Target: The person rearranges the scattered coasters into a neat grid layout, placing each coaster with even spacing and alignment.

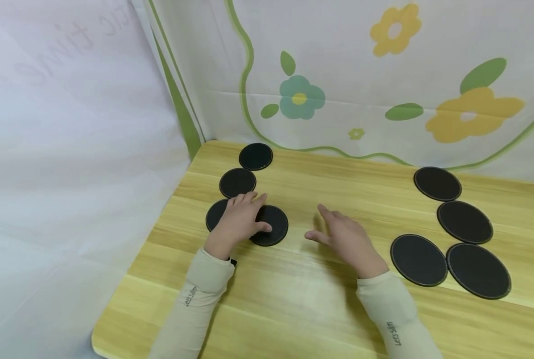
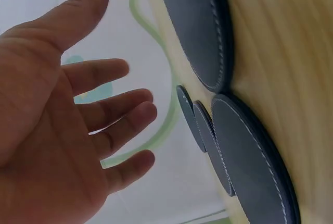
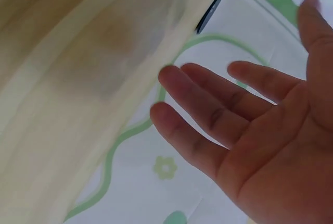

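Black round coasters with stitched rims lie flat on the wooden table in two groups. My left hand (image 1: 240,219) hovers over the left group, fingers loosely spread and holding nothing. It partly covers a left coaster (image 1: 216,214) and the inner coaster (image 1: 273,227) beside it. In the left wrist view, a gap shows between the fingers and the coasters (image 2: 250,156). My right hand (image 1: 345,239) is held above the table between the two groups, its fingers extended and the palm bare in the right wrist view. Its nearest coaster is the right group's inner one (image 1: 418,260).
Two more left coasters, a middle one (image 1: 237,183) and a far one (image 1: 256,156), run toward the back edge. Others (image 1: 464,222) form the right group. The table (image 1: 284,309) meets a flower-printed cloth (image 1: 338,60) behind and a white cloth (image 1: 69,174) at the left.
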Available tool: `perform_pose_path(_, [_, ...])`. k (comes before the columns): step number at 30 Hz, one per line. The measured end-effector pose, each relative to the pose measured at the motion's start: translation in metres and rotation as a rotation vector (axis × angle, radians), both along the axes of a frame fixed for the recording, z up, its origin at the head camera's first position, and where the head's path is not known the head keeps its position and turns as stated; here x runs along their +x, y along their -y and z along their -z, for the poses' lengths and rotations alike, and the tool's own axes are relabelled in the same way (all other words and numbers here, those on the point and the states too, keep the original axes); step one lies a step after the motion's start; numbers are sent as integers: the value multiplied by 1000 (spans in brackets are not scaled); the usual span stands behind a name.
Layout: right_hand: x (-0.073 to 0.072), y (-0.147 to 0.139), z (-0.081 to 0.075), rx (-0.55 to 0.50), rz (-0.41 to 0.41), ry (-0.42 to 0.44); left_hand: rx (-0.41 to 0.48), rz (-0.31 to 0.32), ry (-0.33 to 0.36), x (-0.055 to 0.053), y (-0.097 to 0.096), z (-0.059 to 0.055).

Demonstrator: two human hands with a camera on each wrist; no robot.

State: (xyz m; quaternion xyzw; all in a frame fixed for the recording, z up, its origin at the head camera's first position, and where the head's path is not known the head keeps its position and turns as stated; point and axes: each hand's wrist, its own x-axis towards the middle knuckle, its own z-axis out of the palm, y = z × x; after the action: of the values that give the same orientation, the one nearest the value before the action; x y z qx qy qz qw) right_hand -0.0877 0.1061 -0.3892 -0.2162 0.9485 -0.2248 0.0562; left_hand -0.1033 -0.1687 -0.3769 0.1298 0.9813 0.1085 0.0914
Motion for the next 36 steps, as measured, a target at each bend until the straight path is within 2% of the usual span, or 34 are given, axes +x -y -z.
perform_pose_path(7, [-1,20,3,59,-59,27,-62,-4,44,6,8,2])
perform_pose_path(14, [-2,41,15,81,-113,-7,-110,10,83,10,10,6])
perform_pose_path(20, [-4,59,20,106,-104,25,-104,35,87,10,6,10])
perform_pose_path(27, [-5,71,20,93,-61,16,-88,45,74,9,4,14])
perform_pose_path(36, [-10,73,20,108,-32,52,-85,63,117,10,2,8])
